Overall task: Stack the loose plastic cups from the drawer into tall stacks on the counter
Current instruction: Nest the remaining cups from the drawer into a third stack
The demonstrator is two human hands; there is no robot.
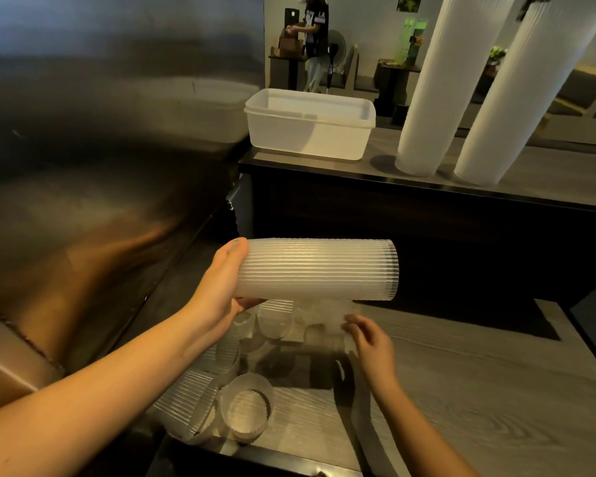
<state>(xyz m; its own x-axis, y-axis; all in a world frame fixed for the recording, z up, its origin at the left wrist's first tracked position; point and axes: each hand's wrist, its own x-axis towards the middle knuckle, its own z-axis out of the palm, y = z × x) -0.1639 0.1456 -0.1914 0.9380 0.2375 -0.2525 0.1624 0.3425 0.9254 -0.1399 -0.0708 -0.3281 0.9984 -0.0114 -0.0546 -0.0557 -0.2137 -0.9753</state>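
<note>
My left hand (pixel 221 287) grips the closed end of a short stack of ribbed clear cups (pixel 319 268), held sideways with its open mouth pointing right. Just below it, my right hand (pixel 367 339) pinches a single clear cup (pixel 327 327) among loose cups. Several more loose cups (pixel 246 411) lie and stand in the drawer (pixel 289 452) beneath my arms. Two tall white cup stacks (pixel 437 80) (pixel 527 94) lean on the raised counter (pixel 547 173) at the back right.
A white plastic tub (pixel 308 132) sits on the raised counter's left end. A steel surface (pixel 83 166) rises on the left. The wood-grain worktop (pixel 479 390) spreads to the right. A person stands far behind at a table.
</note>
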